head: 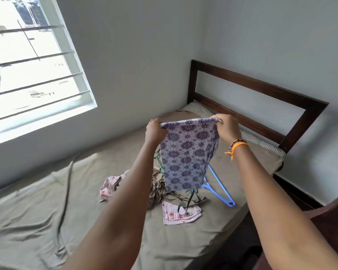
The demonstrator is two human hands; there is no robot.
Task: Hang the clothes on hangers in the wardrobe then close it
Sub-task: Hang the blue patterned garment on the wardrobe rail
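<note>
Both hands are raised over the bed [47, 221], each pinching one end of the top hem of a purple-patterned garment [187, 152]. The left hand [154, 131] grips the left end and the right hand [229, 129] the right, so the cloth hangs flat between them, clear of the mattress. This looks like the step of shaking a piece out and squaring it before it goes on a hanger. No garment seen here is on a hanger, and the wardrobe is not in view, so the task seems at an early stage.

The next move would call for freeing one hand to pick up a hanger while the other keeps the hem from slumping. A blue hanger [220, 191] lies near the right edge of the bed, just behind the hanging cloth, and a green hanger [158, 158] shows at its left.

More clothes wait mid-bed: a pink floral piece [110, 185], a brown piece [158, 188] and a striped pink piece [180, 213]. The olive sheet is rumpled. A dark wooden headboard [261, 88] stands at the far end against grey walls, and a barred window [31, 65] is on the left.
</note>
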